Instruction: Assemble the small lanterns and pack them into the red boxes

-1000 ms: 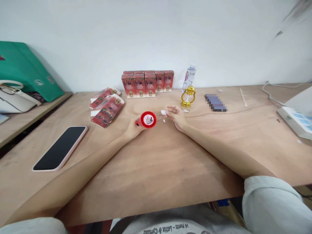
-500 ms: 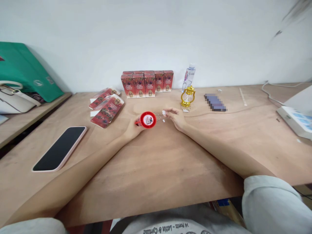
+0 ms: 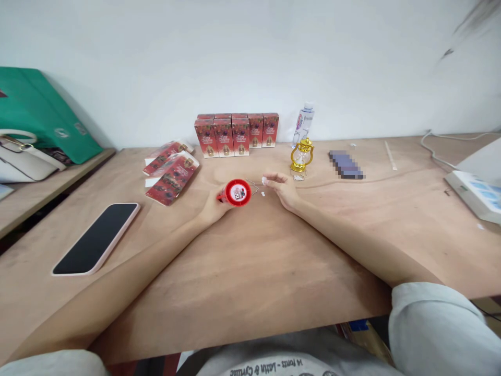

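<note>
My left hand grasps the red piece, its round end facing me (likely to keep it in sight); my right hand pinches a white scrap.

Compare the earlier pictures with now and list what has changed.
Only a little: the right hand has shifted its fingers slightly on the small white piece, which now shows less of its face. Nothing was taken hold of or let go. The left hand still grips the red object; the gold lantern, red boxes and pink-edged phone stayed put.
</note>
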`<state>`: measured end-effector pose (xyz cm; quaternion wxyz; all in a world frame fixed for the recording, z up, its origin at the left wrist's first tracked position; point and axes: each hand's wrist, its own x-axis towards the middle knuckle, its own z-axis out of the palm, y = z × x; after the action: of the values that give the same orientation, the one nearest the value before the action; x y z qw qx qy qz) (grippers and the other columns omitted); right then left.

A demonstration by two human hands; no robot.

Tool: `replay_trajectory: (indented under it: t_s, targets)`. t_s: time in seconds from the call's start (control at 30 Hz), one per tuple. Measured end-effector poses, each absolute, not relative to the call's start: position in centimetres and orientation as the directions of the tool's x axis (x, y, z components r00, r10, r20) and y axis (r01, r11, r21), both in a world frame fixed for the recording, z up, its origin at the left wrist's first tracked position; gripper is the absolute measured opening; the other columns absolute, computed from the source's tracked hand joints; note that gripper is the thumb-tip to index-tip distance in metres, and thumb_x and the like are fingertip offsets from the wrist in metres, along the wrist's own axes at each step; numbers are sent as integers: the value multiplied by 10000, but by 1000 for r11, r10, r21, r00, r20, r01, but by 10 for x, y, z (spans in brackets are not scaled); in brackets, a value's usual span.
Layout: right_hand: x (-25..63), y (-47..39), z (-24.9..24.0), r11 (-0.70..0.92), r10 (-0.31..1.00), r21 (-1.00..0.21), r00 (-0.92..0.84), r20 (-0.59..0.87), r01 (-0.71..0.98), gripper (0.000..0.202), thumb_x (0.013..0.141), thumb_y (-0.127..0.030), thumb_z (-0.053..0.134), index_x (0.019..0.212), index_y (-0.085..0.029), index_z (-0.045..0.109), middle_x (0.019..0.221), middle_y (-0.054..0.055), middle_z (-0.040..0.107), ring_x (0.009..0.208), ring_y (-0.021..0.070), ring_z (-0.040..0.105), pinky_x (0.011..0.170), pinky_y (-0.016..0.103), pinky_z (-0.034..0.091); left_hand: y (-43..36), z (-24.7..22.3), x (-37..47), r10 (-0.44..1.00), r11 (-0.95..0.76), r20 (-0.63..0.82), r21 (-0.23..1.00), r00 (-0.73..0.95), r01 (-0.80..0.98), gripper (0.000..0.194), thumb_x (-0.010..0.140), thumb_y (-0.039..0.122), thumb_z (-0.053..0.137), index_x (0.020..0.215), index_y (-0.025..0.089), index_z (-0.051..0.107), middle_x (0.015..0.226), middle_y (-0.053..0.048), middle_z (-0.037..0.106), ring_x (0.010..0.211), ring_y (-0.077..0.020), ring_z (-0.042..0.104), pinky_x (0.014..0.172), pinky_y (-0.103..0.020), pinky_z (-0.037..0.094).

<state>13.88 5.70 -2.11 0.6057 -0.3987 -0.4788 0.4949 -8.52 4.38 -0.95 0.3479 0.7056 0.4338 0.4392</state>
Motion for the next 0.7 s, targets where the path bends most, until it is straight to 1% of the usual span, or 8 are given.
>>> replay_trajectory:
  t_s: [0.17,0.3,0.4,0.47,0.53,0.6,0.7]
  targets:
    - [138,58,-22,217,976,-954,73,206,-205,371,510,-370,851,780,-203,660,816,1,705,772,141,634,795,325,517,43,-9,-85,919,-380,315,866,236,324,415,538,334,829,892,185,674,1012,-73,733,1005,-273,660,943,-437,513]
    - [136,55,-22,247,969,-955,41,243,-164,363,556,-415,827,775,-198,635,794,0,684,714,126,609,749,317,513,42,-8,-85,919,-379,313,866,239,327,403,542,316,823,888,175,671,995,-74,734,993,-267,665,939,-430,518]
    - [133,52,-19,279,960,-949,69,272,-145,370,570,-435,821,774,-205,617,759,-11,670,654,117,588,688,309,514,42,-7,-84,921,-373,308,874,239,311,389,529,296,822,867,180,669,989,-69,737,999,-274,664,942,-436,518]
    - [131,49,-12,311,949,-938,95,300,-153,369,570,-426,828,774,-208,612,750,-12,666,650,120,593,673,308,519,41,-7,-83,921,-370,307,881,239,294,381,527,293,818,858,183,666,1010,-69,736,1009,-277,661,943,-435,517]
    - [129,45,-1,363,931,-918,107,349,-159,356,579,-402,833,781,-211,611,766,-8,668,692,131,618,700,317,534,42,-7,-83,918,-375,310,883,249,282,367,533,298,809,851,183,665,1027,-70,734,1008,-275,662,942,-431,515]
    - [128,39,15,426,904,-894,83,419,-141,327,609,-373,827,803,-216,615,797,-4,672,759,144,646,764,335,546,42,-7,-83,910,-388,317,878,268,280,366,545,312,801,860,183,666,1041,-70,732,1010,-272,661,944,-427,512]
    - [127,25,40,487,868,-869,-66,493,-83,261,678,-343,794,836,-219,629,828,2,685,828,163,671,833,364,546,42,-8,-84,900,-407,327,866,287,289,397,559,337,797,901,181,670,1055,-68,728,1022,-270,656,948,-416,508]
